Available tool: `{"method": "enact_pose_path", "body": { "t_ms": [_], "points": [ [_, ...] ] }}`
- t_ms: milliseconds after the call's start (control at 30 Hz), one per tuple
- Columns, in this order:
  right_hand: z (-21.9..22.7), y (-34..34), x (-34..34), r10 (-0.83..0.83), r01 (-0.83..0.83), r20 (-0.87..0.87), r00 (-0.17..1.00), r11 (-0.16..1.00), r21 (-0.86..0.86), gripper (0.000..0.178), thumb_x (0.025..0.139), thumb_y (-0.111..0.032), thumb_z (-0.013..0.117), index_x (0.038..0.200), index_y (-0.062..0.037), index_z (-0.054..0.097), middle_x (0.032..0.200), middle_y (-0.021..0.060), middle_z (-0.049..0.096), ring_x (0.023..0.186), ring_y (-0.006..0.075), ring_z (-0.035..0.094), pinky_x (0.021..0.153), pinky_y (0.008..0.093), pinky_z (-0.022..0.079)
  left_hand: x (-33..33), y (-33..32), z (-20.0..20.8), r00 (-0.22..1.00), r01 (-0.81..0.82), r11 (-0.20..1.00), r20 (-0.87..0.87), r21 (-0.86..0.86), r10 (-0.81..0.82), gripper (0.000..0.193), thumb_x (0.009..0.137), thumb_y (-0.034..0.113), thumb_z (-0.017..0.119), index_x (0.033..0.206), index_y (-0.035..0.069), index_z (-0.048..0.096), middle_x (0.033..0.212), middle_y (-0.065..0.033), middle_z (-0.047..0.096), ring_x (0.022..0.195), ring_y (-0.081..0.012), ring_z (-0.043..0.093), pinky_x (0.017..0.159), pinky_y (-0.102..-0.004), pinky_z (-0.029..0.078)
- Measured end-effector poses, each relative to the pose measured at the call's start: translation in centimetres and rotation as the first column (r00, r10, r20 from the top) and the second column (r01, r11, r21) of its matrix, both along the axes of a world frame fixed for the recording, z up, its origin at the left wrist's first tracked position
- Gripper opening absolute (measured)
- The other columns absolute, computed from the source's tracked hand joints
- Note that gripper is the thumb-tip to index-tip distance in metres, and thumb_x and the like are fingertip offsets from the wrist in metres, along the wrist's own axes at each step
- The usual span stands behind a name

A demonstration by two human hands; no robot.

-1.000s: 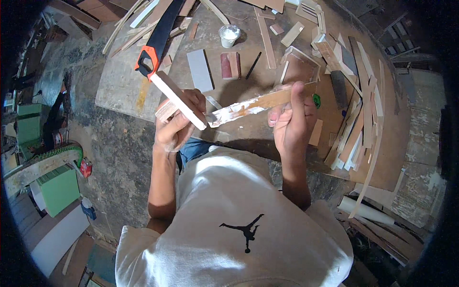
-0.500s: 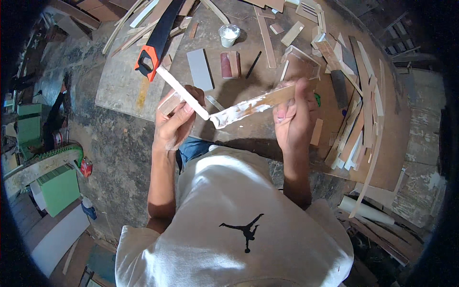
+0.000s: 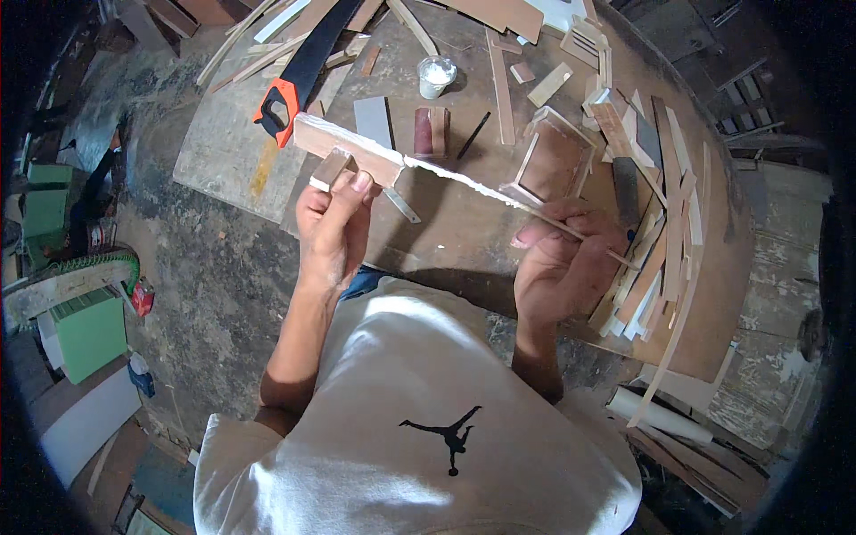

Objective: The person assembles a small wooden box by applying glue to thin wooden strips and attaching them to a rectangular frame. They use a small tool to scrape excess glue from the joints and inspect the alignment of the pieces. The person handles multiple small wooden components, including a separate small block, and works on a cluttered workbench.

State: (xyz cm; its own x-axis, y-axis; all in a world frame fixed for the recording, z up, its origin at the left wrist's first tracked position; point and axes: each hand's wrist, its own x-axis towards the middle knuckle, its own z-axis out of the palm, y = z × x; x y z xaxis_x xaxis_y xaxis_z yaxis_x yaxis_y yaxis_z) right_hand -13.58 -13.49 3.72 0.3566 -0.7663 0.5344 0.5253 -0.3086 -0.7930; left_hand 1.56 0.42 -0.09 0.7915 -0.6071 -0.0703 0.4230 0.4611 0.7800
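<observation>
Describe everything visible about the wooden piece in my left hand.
The wooden piece is a flat, pale brown board with a short block at its near side. White paste lines its upper edge. Your left hand holds it aloft, slanting down rightward in view; its right end meets, or nearly meets, a paste-smeared strip.

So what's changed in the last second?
The right hand has moved lower in view, swinging the white-smeared strip from sloping up to the right to sloping down, its thin edge now showing. The left hand has tipped its wooden piece so a broad face shows. Neither hand let go; the saw and cup stayed on the table.
</observation>
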Motion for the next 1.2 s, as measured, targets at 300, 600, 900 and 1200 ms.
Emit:
{"method": "enact_pose_path", "body": {
  "t_ms": [300,600,900,1200],
  "points": [
    [-0.8,-0.6,-0.1,-0.06,0.052,-0.051,0.997,0.988,-0.145,0.03,0.102,-0.028,0.044,0.101,0.0016,0.049,0.091,0.0234,0.057,0.06,0.0251,0.055,0.051,0.03,0.049,0.1,0.4,0.7,0.997,-0.057,0.998,0.056,-0.007,0.057,0.034,0.09,0.009,0.067,0.12,-0.002,0.057,0.108,-0.0075,0.064,0.102,-0.015,0.06,0.097,-0.0336,0.044],
    [-0.3,-0.3,0.1,-0.117,0.097,-0.065,0.991,0.961,-0.26,0.03,0.102,-0.026,0.042,0.101,0.0025,0.048,0.088,0.0196,0.054,0.065,0.0257,0.057,0.058,0.0324,0.051,0.2,0.3,0.4,0.998,-0.057,0.998,0.037,0.027,0.055,0.031,0.09,0.009,0.067,0.119,-0.002,0.058,0.109,-0.0082,0.065,0.102,-0.0158,0.061,0.096,-0.0336,0.045],
    [-1.0,0.4,0.6,-0.001,0.006,0.042,0.999,0.993,-0.119,0.028,0.098,-0.022,0.05,0.101,0.0059,0.049,0.089,0.0252,0.063,0.073,0.0278,0.065,0.065,0.0365,0.055,0.3,0.3,-0.3,0.972,0.147,0.989,-0.185,0.012,-0.142,0.027,0.095,0.022,0.063,0.113,0.003,0.059,0.102,-0.0045,0.064,0.095,-0.0134,0.058,0.088,-0.0337,0.047],
    [-0.5,-0.3,0.6,-0.132,0.122,-0.001,0.991,0.918,-0.377,0.026,0.095,-0.019,0.052,0.089,0.0057,0.053,0.09,0.0253,0.066,0.071,0.0281,0.069,0.059,0.032,0.056,-0.6,-0.3,0.3,0.886,0.122,0.984,-0.432,-0.132,-0.168,0.015,0.095,0.013,0.063,0.106,0.004,0.061,0.105,-0.007,0.066,0.1,-0.016,0.064,0.085,-0.0317,0.053]
  ]
}}
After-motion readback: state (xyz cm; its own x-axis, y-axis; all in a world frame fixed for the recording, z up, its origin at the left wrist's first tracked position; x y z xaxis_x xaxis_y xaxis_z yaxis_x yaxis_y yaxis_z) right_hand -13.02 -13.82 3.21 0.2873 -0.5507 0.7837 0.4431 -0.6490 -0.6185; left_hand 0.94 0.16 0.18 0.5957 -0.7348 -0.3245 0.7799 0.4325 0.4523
